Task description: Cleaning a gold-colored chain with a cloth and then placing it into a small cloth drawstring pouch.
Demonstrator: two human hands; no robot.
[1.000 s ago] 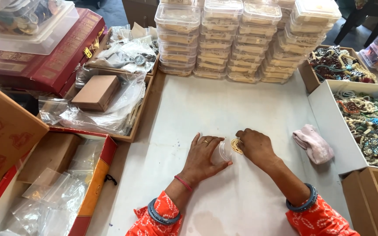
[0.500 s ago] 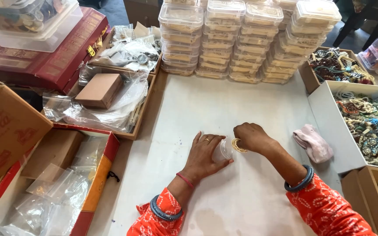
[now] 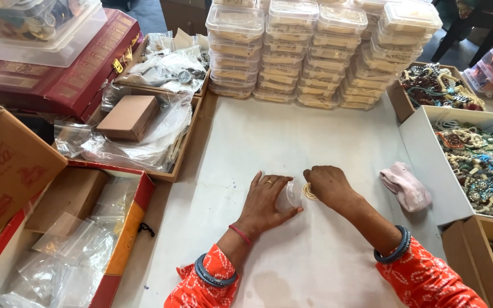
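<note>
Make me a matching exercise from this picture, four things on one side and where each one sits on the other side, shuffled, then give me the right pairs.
Things:
1. pink cloth
2. stacked clear lidded containers
3. small brown box
4. gold ornament

Places:
A. at the far edge of the white table
B. between the left hand and the right hand
C. on the table, right of the right hand, beside a white tray of beads
D. on plastic bags in a tray to the left of the table

Pairs: 1-C, 2-A, 3-D, 4-B
</note>
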